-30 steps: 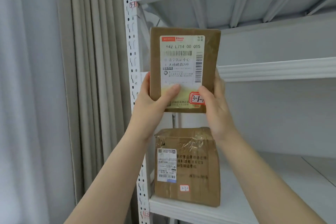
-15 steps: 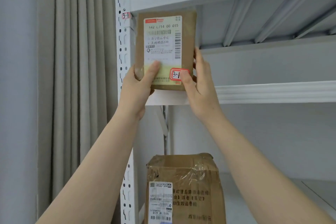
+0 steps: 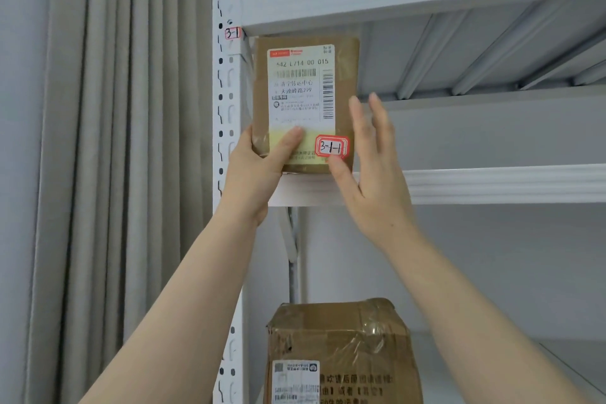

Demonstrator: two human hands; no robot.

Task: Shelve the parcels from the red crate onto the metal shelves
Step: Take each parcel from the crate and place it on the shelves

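Left hand (image 3: 259,170) pinches the upright parcel (image 3: 305,102) at upper centre of frame, right hand (image 3: 370,167) spread at its right edge; its base seems barely on the shelf (image 3: 492,184) lip, so slide it squarely inward before releasing.

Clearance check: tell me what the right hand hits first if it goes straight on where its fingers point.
The right hand points up, just right of the parcel. Straight on, it would probably first meet the underside of the upper shelf, though depth is unclear.
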